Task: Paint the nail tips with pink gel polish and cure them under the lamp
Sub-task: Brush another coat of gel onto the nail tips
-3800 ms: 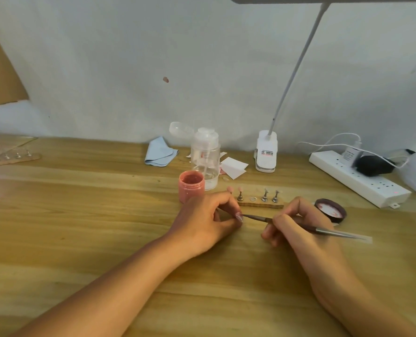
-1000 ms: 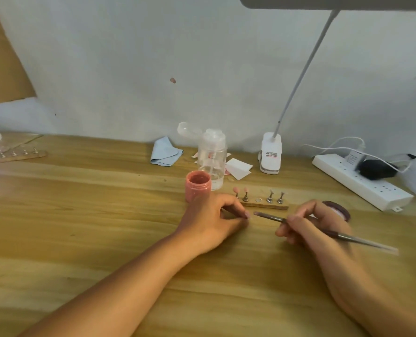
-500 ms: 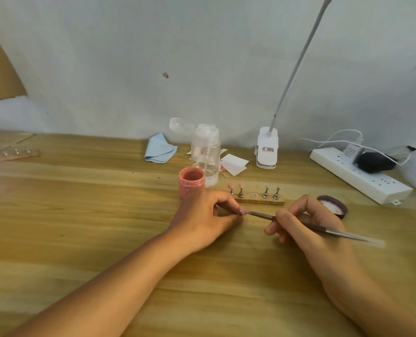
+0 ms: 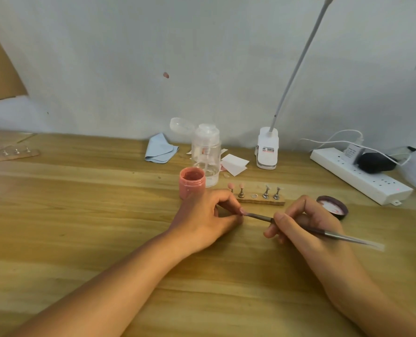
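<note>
A second ago we'd pulled the brush (image 4: 335,235) off to the right, clear of the nail tip (image 4: 243,211) pinched in our left hand (image 4: 202,220). Now our right hand (image 4: 306,224) has slid back left and the bristles touch that tip again, same as a few seconds back. The dark lid (image 4: 333,206) on the bench (image 4: 80,215), half hidden behind our fingers then, shows nearly whole now.

Bare left hand (image 4: 202,216), bare right hand (image 4: 309,226)

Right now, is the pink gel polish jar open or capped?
Open. The pink jar stands upright with no lid, pink showing inside its mouth. A dark lid lies apart on the table.
</note>
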The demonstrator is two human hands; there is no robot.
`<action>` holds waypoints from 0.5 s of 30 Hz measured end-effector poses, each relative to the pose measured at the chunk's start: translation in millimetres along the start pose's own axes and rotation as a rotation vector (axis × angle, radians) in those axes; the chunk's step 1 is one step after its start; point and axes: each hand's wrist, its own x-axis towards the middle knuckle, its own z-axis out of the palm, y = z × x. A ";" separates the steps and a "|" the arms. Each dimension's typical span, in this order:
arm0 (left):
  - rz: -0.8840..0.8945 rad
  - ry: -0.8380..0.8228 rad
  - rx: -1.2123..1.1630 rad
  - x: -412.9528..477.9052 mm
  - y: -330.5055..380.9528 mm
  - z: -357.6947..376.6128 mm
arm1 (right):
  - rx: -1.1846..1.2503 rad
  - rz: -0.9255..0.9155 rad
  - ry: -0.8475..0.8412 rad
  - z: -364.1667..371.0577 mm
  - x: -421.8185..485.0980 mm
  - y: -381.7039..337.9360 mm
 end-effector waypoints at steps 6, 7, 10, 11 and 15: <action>-0.011 -0.005 0.004 -0.8 1.2 -0.4 | -0.040 0.001 0.030 -0.4 -0.4 0.6; -0.015 -0.005 0.000 -0.6 1.0 -0.4 | -0.042 0.005 0.035 -1.1 -0.3 0.9; -0.022 -0.002 -0.009 -0.4 0.3 -0.2 | -0.054 0.009 0.039 -2.3 0.3 1.7; -0.020 -0.001 -0.010 -0.4 0.4 -0.1 | -0.054 0.009 0.042 -2.4 0.6 2.1; 0.005 -0.014 -0.047 -1.1 1.4 -0.5 | 0.064 -0.036 0.109 -1.7 0.0 -1.0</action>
